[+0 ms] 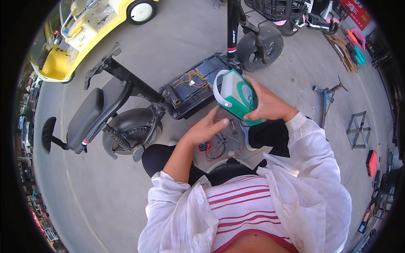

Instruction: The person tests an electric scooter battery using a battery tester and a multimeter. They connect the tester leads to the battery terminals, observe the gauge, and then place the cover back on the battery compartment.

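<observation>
My right hand (265, 103) grips a green and white box-shaped meter (234, 96) with a white carry handle, holding it up over the ground. My left hand (204, 128) hangs just below and left of it, fingers loosely spread with nothing in them, its thumb near the meter's lower corner. Under the hands, a small red multimeter (205, 146) with tangled leads and a few hand tools (232, 128) lie on the concrete. In front lies an electric scooter (126, 105) with its deck open, showing a battery compartment (195, 86) with yellow and red wires.
The scooter's black seat (86, 116) and rear wheel (133, 130) are to the left, its front wheel (259, 50) ahead. A yellow small vehicle (84, 29) is far left. Another scooter with a basket (291, 12), metal stands (358, 128) and cardboard (341, 50) lie to the right.
</observation>
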Available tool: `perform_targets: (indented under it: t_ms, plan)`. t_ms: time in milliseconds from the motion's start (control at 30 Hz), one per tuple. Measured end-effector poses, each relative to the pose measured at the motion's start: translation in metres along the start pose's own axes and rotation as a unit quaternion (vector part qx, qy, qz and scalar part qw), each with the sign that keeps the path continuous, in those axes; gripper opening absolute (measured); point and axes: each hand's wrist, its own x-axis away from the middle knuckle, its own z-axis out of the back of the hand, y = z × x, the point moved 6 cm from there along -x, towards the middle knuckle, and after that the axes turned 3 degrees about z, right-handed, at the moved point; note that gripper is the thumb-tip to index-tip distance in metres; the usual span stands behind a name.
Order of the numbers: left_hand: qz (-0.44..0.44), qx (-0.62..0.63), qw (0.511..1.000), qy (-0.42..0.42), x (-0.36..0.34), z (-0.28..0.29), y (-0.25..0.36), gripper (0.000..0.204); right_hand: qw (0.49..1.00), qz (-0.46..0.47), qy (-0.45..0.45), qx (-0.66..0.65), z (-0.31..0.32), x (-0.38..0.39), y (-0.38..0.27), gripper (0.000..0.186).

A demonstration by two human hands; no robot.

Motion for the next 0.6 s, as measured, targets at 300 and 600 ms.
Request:
perform_targets:
  t_ms: [300, 600]
  plan:
    - [-0.226, 0.254, 0.919, 0.198, 0.059, -0.024, 0.034, 0.079, 0.988, 0.052, 0.051, -0.138, -0.02, -0.009, -0.083, 0.09]
    - [-0.315, 0.269, 0.906, 0.089, 0.104, -0.011, 0.091, 0.084, 0.888, 0.028, -0.128, -0.44, -0.057, 0.025, -0.07, 0.052]
